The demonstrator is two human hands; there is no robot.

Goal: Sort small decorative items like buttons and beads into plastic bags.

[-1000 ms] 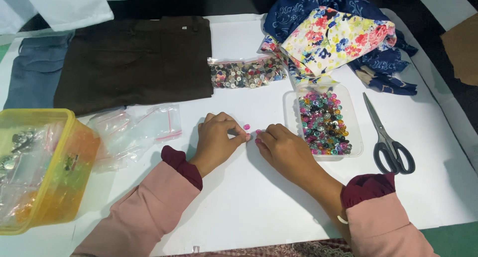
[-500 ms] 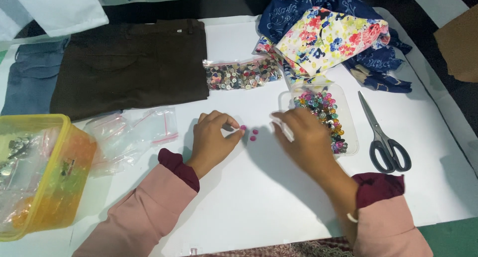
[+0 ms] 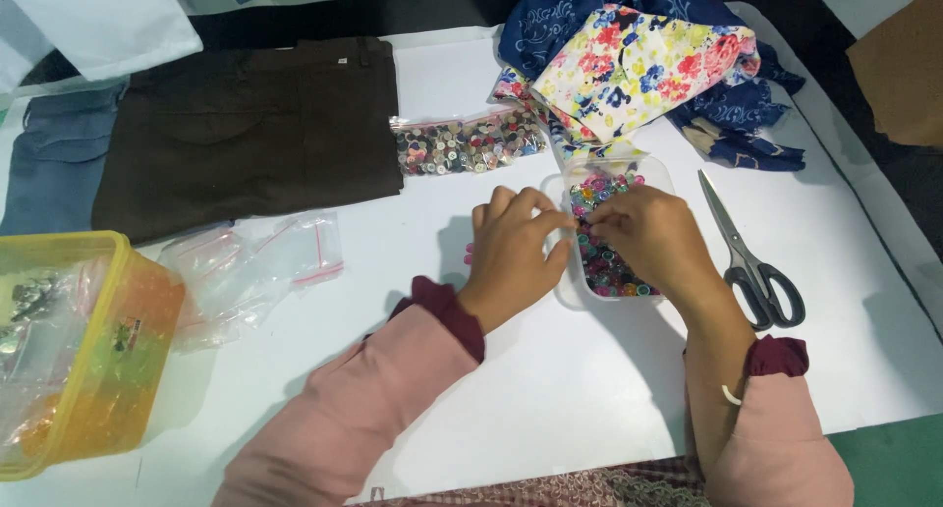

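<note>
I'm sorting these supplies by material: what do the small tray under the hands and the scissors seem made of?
Tray: clear, glossy plastic, it seems; the white table shows through its rim. Scissors: bright metal blades catching light, with dark handles, probably plastic with a matte look.

A clear plastic tray (image 3: 656,173), rectangular with round corners, lies in the middle of the white table and holds many coloured buttons. Just far and left of it lies a clear zip bag (image 3: 467,143), long and flat, full of dark and mixed buttons. More to the left, some empty clear zip bags (image 3: 260,266) with red closing strips lie crumpled. At the near left edge stands a yellow plastic box (image 3: 108,360), see-through, with a small label (image 3: 128,332) on its side.
</note>
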